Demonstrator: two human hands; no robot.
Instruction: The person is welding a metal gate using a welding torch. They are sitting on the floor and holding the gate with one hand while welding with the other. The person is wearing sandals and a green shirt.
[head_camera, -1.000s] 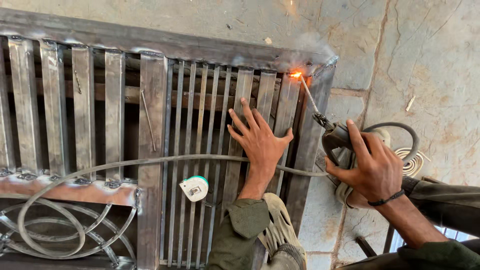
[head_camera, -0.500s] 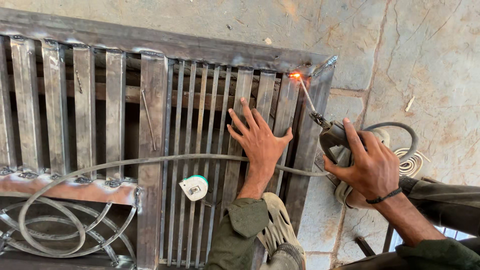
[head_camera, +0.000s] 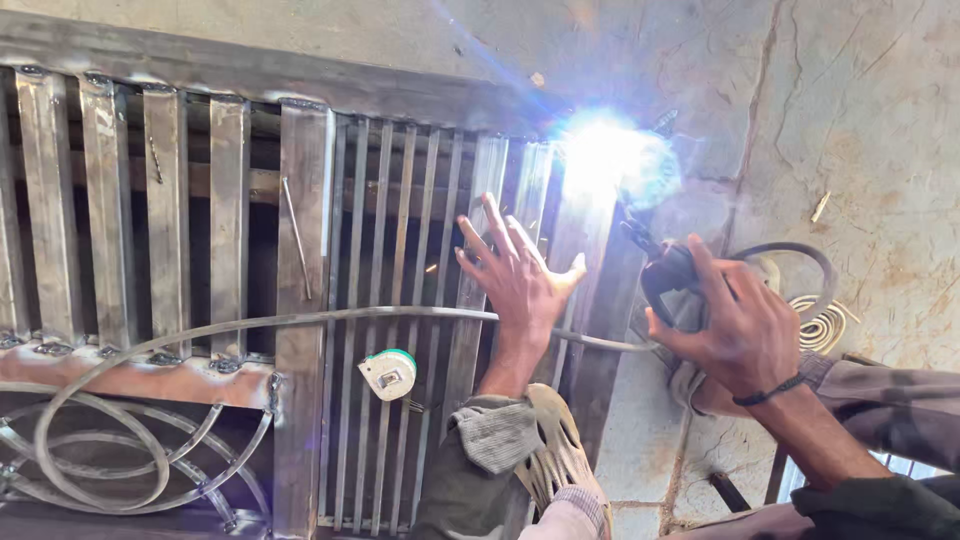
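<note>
- My left hand (head_camera: 520, 280) is pressing flat on the vertical bars of the steel gate (head_camera: 300, 250), fingers spread and released, gripping nothing.
- My right hand (head_camera: 745, 330) is clenching around the dark electrode holder (head_camera: 668, 275), at about three o'clock from the left hand.
- The welding arc (head_camera: 605, 155) is flaring at the gate's top corner, at about one o'clock from my left hand, where the end bar is meeting the top rail.
- A thin curved metal strip (head_camera: 300, 322) is running across the bars under my left wrist; a small white-and-green tape measure (head_camera: 388, 374) is lying at seven o'clock from that hand.
- Risk, as I judge it: the bare left hand is resting near the arc, so spatter or heated steel could be burning it; the glare could be hiding the joint and letting the rod wander or stick.
- Compared with half a second ago, the small orange spark is now blooming into a wide blue-white flash, while both hands are keeping their places.
</note>
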